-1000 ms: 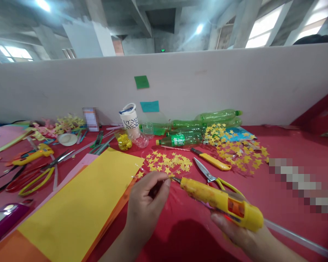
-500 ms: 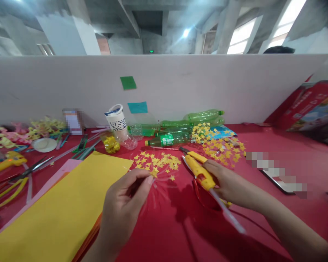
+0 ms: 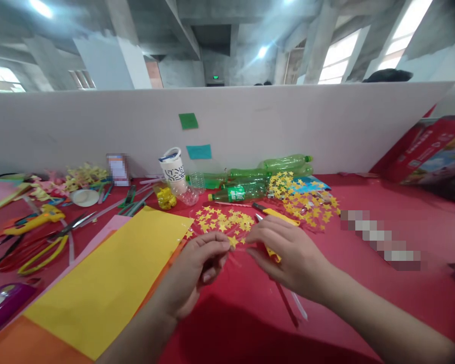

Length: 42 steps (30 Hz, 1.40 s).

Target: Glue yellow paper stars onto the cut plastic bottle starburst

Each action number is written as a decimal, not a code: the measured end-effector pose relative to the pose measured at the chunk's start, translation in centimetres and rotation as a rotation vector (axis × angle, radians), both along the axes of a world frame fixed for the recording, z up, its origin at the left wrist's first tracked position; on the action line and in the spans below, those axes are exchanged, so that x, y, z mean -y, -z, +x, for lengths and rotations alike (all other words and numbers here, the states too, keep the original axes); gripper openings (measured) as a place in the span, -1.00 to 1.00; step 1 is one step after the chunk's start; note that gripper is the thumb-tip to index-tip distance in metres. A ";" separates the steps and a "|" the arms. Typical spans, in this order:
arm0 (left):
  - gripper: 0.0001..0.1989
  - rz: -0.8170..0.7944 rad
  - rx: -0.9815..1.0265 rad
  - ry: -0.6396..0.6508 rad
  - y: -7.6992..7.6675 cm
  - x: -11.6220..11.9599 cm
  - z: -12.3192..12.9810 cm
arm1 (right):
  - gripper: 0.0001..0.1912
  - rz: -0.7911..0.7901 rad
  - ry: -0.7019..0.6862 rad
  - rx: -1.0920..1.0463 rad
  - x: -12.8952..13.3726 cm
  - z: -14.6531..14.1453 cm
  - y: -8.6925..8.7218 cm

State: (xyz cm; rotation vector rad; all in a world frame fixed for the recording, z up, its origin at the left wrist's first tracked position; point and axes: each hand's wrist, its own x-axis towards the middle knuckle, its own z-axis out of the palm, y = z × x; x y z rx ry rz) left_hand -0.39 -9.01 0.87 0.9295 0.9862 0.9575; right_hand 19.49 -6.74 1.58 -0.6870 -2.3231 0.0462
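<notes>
My left hand (image 3: pixel 200 268) is closed in a pinch on a small yellow star (image 3: pixel 233 241), above the red table. To its right my right hand (image 3: pixel 288 247) is open and empty, thumb and fingers apart, its fingertips close to the star. Partly hidden beneath the right hand lies a yellow hot glue gun (image 3: pixel 273 254), its clear glue stick (image 3: pixel 299 306) jutting toward me. A yellow utility knife (image 3: pixel 282 216) lies just behind that hand. Loose yellow stars (image 3: pixel 223 220) are spread beyond my fingertips.
Yellow paper (image 3: pixel 114 278) lies at left over pink and orange sheets. Farther left are yellow-handled scissors (image 3: pixel 47 255) and another yellow glue gun (image 3: pixel 41 220). Green plastic bottles (image 3: pixel 250 189) line the white partition (image 3: pixel 288 121). More stars (image 3: pixel 311 205) lie at right, near a blurred flat object (image 3: pixel 379 240).
My right hand has let go of the glue gun, which now lies on the table, and has moved left toward the star. My left hand still pinches the star.
</notes>
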 end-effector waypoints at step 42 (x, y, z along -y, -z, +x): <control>-0.76 0.456 -0.767 -0.201 6.4 -1.0 -0.4 | -0.86 -0.697 -0.060 0.046 -3.5 -2.6 3.8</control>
